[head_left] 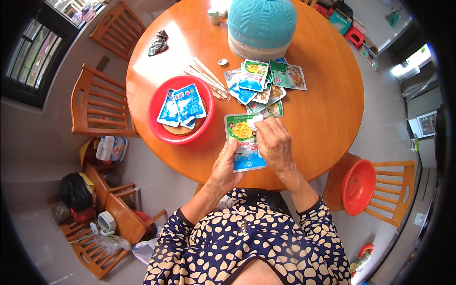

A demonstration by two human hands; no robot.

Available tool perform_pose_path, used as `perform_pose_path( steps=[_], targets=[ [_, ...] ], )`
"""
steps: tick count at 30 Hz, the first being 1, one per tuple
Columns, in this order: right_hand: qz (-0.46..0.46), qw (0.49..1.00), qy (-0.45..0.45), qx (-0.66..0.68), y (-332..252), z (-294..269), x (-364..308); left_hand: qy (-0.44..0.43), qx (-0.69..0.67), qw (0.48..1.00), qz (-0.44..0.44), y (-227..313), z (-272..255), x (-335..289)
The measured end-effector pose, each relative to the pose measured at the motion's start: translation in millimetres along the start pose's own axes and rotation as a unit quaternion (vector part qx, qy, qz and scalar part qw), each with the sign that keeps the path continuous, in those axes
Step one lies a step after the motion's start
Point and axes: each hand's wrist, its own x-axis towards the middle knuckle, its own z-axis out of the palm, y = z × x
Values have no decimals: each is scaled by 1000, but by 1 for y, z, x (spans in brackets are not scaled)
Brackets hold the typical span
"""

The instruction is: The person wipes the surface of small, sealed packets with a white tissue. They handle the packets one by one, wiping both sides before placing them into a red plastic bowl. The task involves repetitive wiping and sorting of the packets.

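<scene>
A green, white and blue food packet [241,156] with yellow pieces pictured on its front is held up near the table's edge. My left hand [224,164] grips its lower left side, thumb on the front. Over its upper right part is my right hand [274,145], fingers pinched on a small white wad [254,118], perhaps tissue, against the packet. Just beyond lies a loose pile of similar packets [254,76], some blue, some green. To the left, a red basin [154,111] holds several blue packets [189,102] on a round brownish thing.
Wrapped chopsticks [206,76] lie beside the basin on the round wooden table [323,123]. Farther back are a blue domed cover [261,23], a small jar [213,17], a white cap [223,62] and a crumpled dark cloth [158,42]. At right, a chair bears another red basin [358,186].
</scene>
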Motion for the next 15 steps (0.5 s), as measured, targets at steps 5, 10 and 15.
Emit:
perform_pose_path(
  steps=[5,10,15],
  targets=[
    [24,998,-33,-42,-11,-14,-23,6,4,1000,-6,-6,-3,4],
    [36,998,-41,-38,-25,-21,-40,-4,-2,1000,2,-8,-9,7],
    [18,997,-71,-4,-41,-25,-46,3,-12,1000,16,-7,-6,8]
  ],
)
